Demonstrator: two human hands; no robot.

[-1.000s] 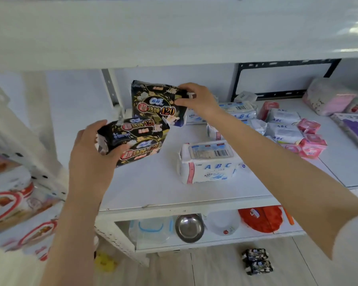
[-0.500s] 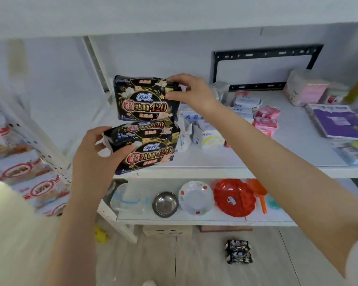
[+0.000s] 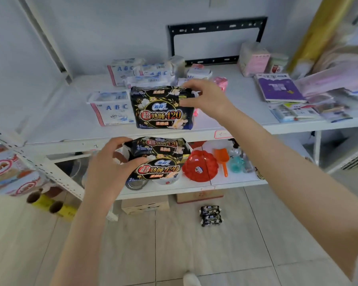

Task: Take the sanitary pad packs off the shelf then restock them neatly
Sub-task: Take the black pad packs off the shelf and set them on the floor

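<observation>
The right hand [image 3: 207, 100] pinches the top right corner of a black glossy plastic sanitary pad pack with gold and red print [image 3: 162, 108], thumb on the front and fingers over the top edge. The pack is held upright, facing the camera, over the front part of the white metal shelf [image 3: 70, 120]; whether its lower edge touches the board cannot be told. Below and to the left, apart from the right hand, the left hand [image 3: 110, 172] grips two more black packs stacked together [image 3: 159, 159], fingers curled on top and thumb pressed on the front, in front of the lower shelf level. Just left of the right hand's pack lies a white soft pack with blue ABC letters [image 3: 112, 108], and more white packs [image 3: 132, 73] lie behind it. Right of the left hand sit a red round plastic plate [image 3: 199, 165] and an orange plastic scoop [image 3: 222, 159]. Two small black packs [image 3: 211, 215] lie on the tiled floor, below both hands.
</observation>
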